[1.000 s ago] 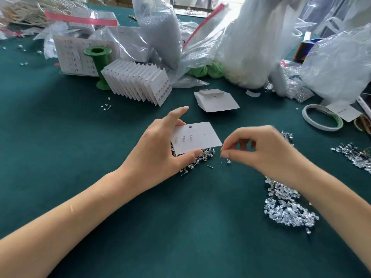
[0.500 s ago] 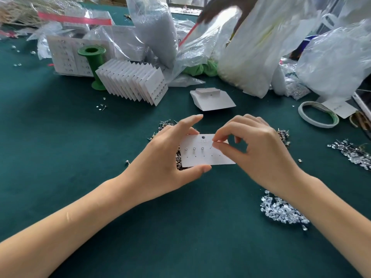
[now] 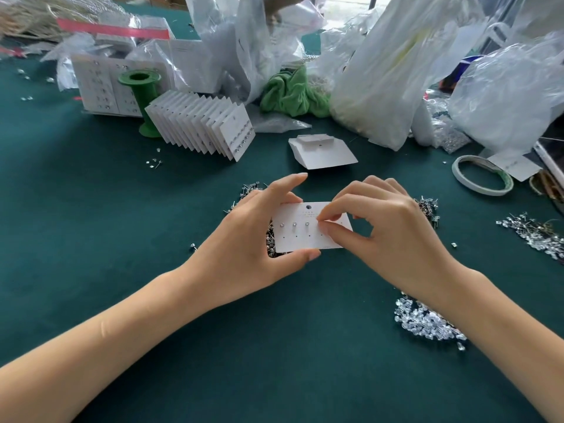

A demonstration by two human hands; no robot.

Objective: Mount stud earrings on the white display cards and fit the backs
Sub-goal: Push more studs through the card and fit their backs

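Card (image 3: pixel 300 239) in left hand (image 3: pixel 259 236), right hand (image 3: pixel 384 230) fingertips pinched, perhaps on a stud.

White display card (image 3: pixel 305 242) with dark dots; dark teal tablecloth (image 3: pixel 122 239); green spool (image 3: pixel 141 96); green cloth (image 3: pixel 293 93).

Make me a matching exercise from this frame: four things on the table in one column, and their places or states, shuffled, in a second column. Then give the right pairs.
Column one:
1. white rectangular display card
2. green plastic spool
3. white ring-shaped tape roll
4. heap of clear plastic earring backs

Column two:
A. lying flat near the table's right edge
B. standing upright beside the fanned stack of finished cards
C. piled on the green cloth by the right forearm
D. held between both hands, three studs in its top row

Pairs: 1-D, 2-B, 3-A, 4-C
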